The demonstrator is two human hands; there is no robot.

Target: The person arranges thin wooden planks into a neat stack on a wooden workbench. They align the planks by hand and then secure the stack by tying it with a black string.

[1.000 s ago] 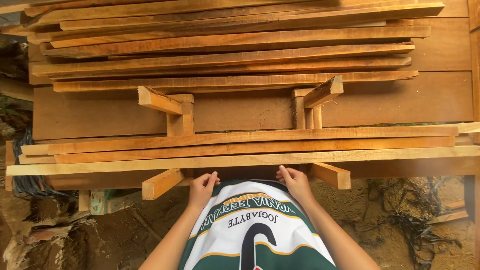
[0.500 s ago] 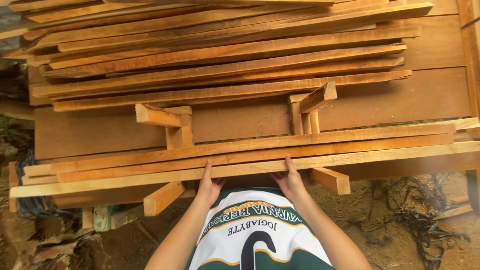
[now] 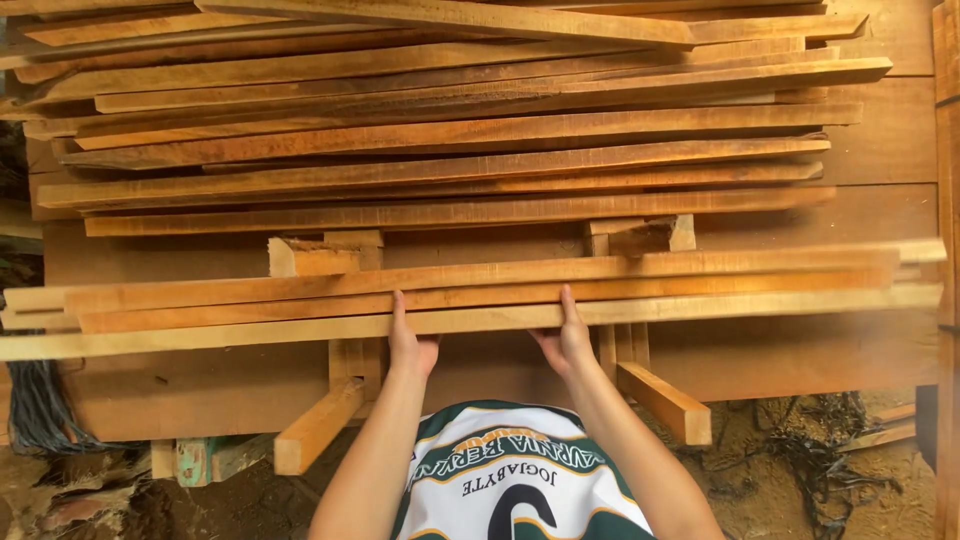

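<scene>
Ground at far left: bare dirt (image 3: 90, 500) is seen low at the left, with dark cords (image 3: 35, 410) hanging beside the wood.
Left support: a short wooden beam (image 3: 318, 425) is seen jutting toward the near side, under the long strips.
Left hand: the left hand (image 3: 410, 345) is pressed up against the near edge of the nearest strip (image 3: 250, 332), fingers laid over its face; it is gripped from below, palm upward.
Held strips: three long thin strips are laid side by side across the two supports, running from far left to far right; the nearest one is touched by both hands, near its middle.
Right hand: the right hand (image 3: 565, 340) is set on the same strip, just right of the left hand, fingers curled over the edge in a grasp.
Right support: a second short beam (image 3: 665, 402) is angled toward the near right.
Stack beyond: a tall pile of planks (image 3: 450, 130) is stacked farther back, on a broad board (image 3: 880, 140).
Ground at right: dirt and tangled black wire (image 3: 820, 460) are seen.
</scene>
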